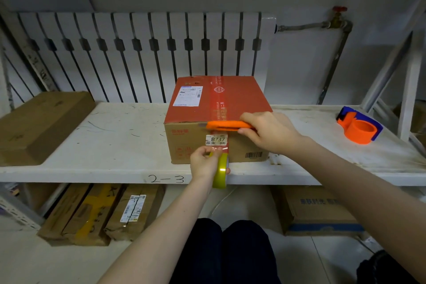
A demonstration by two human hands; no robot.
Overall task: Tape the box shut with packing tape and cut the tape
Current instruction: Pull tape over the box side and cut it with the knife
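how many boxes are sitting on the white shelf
2. The red-topped box stands at the middle of the white shelf; a flat brown box lies at its left end. Others may lie beyond the frame's edges.

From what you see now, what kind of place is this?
Probably a parcel storeroom: a shelf marked 2-3, labelled cartons below it, an orange tape dispenser on it.

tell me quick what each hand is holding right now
left hand: grips the yellowish roll of packing tape
right hand: grips the flat orange plastic cutter, held at the front top edge of the red-topped cardboard box
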